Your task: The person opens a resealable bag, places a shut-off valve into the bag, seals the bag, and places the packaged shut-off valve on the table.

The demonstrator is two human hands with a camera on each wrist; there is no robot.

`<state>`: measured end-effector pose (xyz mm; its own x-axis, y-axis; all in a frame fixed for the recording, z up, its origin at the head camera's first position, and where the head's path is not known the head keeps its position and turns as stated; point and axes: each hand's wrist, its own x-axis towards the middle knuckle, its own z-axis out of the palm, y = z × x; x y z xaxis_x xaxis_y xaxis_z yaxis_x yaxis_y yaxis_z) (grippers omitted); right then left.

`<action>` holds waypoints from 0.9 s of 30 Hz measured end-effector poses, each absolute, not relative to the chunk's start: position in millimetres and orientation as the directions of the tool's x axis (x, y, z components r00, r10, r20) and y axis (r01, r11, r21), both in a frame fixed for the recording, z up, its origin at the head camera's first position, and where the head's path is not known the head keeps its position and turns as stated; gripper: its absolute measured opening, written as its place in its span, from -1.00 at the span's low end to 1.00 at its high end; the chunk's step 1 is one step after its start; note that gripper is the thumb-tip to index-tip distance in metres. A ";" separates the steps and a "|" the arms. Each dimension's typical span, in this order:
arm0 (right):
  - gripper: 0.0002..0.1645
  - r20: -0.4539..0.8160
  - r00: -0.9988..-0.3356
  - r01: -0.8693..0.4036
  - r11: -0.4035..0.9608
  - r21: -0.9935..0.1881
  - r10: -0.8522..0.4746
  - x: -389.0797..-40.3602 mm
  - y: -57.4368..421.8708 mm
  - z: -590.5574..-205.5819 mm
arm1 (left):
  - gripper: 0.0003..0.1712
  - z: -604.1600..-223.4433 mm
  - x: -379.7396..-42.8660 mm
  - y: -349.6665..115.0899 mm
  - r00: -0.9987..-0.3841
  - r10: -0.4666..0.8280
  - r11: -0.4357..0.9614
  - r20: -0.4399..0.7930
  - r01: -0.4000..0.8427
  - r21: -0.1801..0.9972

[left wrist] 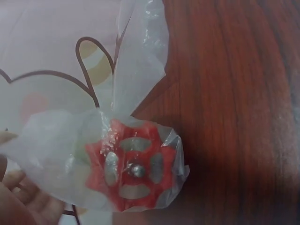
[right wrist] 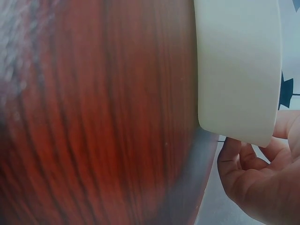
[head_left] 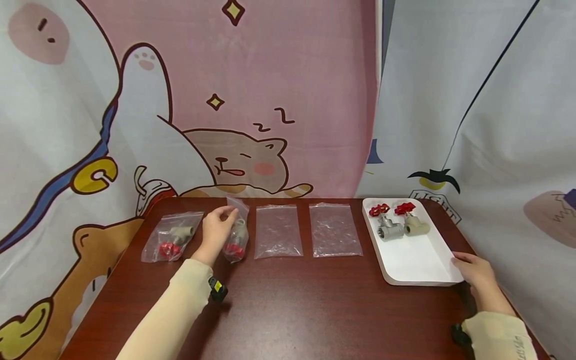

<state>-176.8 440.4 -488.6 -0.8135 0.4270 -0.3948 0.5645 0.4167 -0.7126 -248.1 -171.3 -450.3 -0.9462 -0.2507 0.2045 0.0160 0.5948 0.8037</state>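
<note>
Through the head camera I am watching four clear plastic bags and a white tray lying in a row across a dark red-brown table (head_left: 306, 305). The person's left hand (head_left: 215, 234) is pinching the upper part of the held bag (head_left: 235, 239), second from the left, with thumb and fingertips closed together on the plastic. Inside it, a bagged valve (head_left: 235, 250) is sitting with its red handwheel (left wrist: 133, 161) toward the person. In the left wrist view I am seeing that wheel nearly face-on through the film, the plastic bunching around it; whether the bag's lower end is touching the table, I cannot tell.

Just left of that hand, the leftmost bag (head_left: 155, 239) is lying on the table, containing a red-wheeled valve with a tan end (head_left: 173, 242). Right of the held bag, the third bag (head_left: 278, 231) and the fourth bag (head_left: 335, 231) are lying flat and side by side, slightly apart.

At the table's right side, the white tray (head_left: 427, 257) is carrying two valves near its far end: a silver valve (head_left: 389, 229) on the left and a tan valve (head_left: 416, 226) beside it, their red wheels pointing away from the person. The right hand (head_left: 478, 274) is gripping the tray's near right corner. From the right wrist camera I am seeing its fingers curling at the outer wall, with little gap left between hand and tray.
</note>
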 end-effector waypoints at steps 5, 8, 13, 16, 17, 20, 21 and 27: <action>-0.25 -0.390 -0.813 0.565 0.421 -0.710 0.433 -177.0 438.3 -487.3 | -0.15 -444.1 -229.7 -168.3 -0.979 -0.174 0.675 0.110 -0.037 0.737; -0.26 -0.385 -0.814 0.562 0.423 -0.711 0.435 -176.3 436.1 -484.8 | -0.07 -444.9 -217.4 -167.0 -0.993 -0.111 0.727 0.030 -0.060 0.684; -0.28 -0.373 -0.820 0.552 0.425 -0.718 0.435 -174.5 434.1 -483.7 | -0.28 -454.0 -205.5 -169.2 -0.997 -0.073 0.757 0.018 -0.043 0.652; -0.28 -0.376 -0.820 0.553 0.424 -0.718 0.432 -173.7 434.2 -484.4 | -0.46 -459.3 -204.2 -172.2 -0.995 -0.078 0.756 0.059 -0.020 0.654; -0.27 -0.379 -0.819 0.554 0.424 -0.716 0.431 -173.6 434.2 -484.5 | -0.50 -461.0 -204.5 -173.3 -0.994 -0.081 0.753 0.070 -0.015 0.657; -0.26 -0.385 -0.817 0.558 0.424 -0.714 0.428 -173.6 434.4 -485.1 | -0.59 -465.3 -206.7 -177.0 -0.990 -0.098 0.735 0.098 -0.006 0.678; -0.26 -0.383 -0.818 0.557 0.425 -0.714 0.429 -173.6 434.4 -485.0 | -0.61 -466.8 -207.8 -178.3 -0.989 -0.106 0.724 0.104 -0.005 0.689; -0.30 -0.363 -0.821 0.548 0.436 -0.714 0.440 -175.0 433.2 -484.0 | -0.63 -478.2 -214.9 -188.1 -0.990 -0.141 0.530 0.031 -0.049 0.847</action>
